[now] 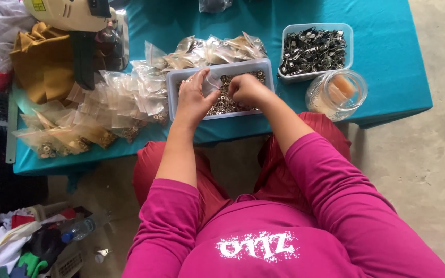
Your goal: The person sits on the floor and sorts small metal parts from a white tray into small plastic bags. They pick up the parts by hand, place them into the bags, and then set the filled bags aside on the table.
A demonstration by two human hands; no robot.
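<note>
My left hand [191, 98] pinches a small clear plastic bag [213, 81] over a pale rectangular tray [172, 82] filled with small metal rings [227, 105]. My right hand [248, 88] is curled in a loose fist over the same tray, fingers down among the rings; what it grips is hidden. Both forearms reach forward from magenta sleeves onto the low table with a teal cloth [387, 62].
Heaps of small clear bags [119, 95], some filled, lie left of the tray and behind it. A clear tub of dark metal clips [312, 49] and a glass jar [337, 92] stand at right. Mustard fabric [42, 62] and a machine [78, 20] sit far left; clutter on the floor.
</note>
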